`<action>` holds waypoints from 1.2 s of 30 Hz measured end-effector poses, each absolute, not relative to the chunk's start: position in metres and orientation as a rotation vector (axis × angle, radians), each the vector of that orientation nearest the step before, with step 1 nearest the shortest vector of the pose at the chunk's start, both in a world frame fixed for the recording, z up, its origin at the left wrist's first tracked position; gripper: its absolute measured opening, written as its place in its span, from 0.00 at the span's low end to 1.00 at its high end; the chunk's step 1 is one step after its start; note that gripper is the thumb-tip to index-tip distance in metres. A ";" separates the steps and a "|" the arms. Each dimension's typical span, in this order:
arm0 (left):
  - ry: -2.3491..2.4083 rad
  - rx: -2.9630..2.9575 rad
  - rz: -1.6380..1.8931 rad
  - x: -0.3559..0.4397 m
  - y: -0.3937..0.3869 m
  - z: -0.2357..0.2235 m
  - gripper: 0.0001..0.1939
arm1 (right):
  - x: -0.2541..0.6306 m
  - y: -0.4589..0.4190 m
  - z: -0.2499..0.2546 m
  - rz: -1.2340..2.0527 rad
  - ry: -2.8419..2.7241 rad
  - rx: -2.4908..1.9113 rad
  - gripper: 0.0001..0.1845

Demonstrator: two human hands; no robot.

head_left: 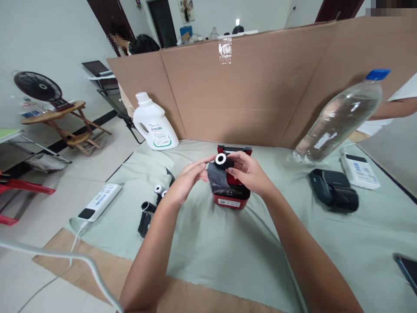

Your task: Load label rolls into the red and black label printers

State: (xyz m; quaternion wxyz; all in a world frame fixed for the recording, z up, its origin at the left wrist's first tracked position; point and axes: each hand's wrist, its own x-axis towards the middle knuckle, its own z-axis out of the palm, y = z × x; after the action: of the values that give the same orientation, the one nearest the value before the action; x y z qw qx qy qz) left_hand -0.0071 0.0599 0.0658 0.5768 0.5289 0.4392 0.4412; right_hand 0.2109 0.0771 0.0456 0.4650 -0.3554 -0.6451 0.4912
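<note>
My right hand (246,171) is closed around a roll of black strip (229,162) with a white core. The loose end of the strip hangs down over the front of a small red-and-black device (233,203), which looks like a portable label printer with its lid raised at the back. At the left side of the roll is my left hand (193,176), its fingers stretched out flat and the tips close to the strip. Whether those tips touch it I cannot tell. Left of my left forearm lie several more black rolls (146,217), some with white cores.
A cardboard screen (237,95) stands behind the cloth-covered table (215,256). A white jug (156,126) and a large water bottle (340,119) stand before it. At right are a black portable printer (334,190), a white power strip (361,171) and a phone (407,269); another strip (100,202) lies left.
</note>
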 end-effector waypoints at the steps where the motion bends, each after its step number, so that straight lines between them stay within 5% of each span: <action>1: 1.043 1.263 1.018 -0.008 0.061 0.066 0.27 | 0.210 0.077 0.044 1.244 -1.573 -0.832 0.15; 8: 1.025 1.360 0.991 0.002 0.066 0.057 0.20 | 0.204 0.074 0.034 1.175 -1.636 -0.791 0.15; 16: 0.899 1.282 1.052 0.017 0.066 0.043 0.24 | 0.213 0.072 0.041 1.077 -1.743 -0.851 0.15; 22: 0.937 1.276 1.104 0.024 0.064 0.040 0.21 | 0.231 0.068 0.055 1.236 -1.825 -0.872 0.24; 29: 0.936 1.326 1.107 0.029 0.064 0.034 0.18 | 0.224 0.065 0.060 0.842 -1.924 -1.144 0.14; 36: 0.992 1.311 1.132 0.027 0.063 0.036 0.20 | 0.229 0.066 0.057 1.079 -1.879 -1.039 0.17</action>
State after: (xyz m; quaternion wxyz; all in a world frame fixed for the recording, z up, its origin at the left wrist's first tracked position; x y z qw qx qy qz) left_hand 0.0270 0.0631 0.0357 0.5420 0.5520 0.4176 0.4766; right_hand 0.2289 0.0660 0.0574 0.3610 -0.4033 -0.7291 0.4189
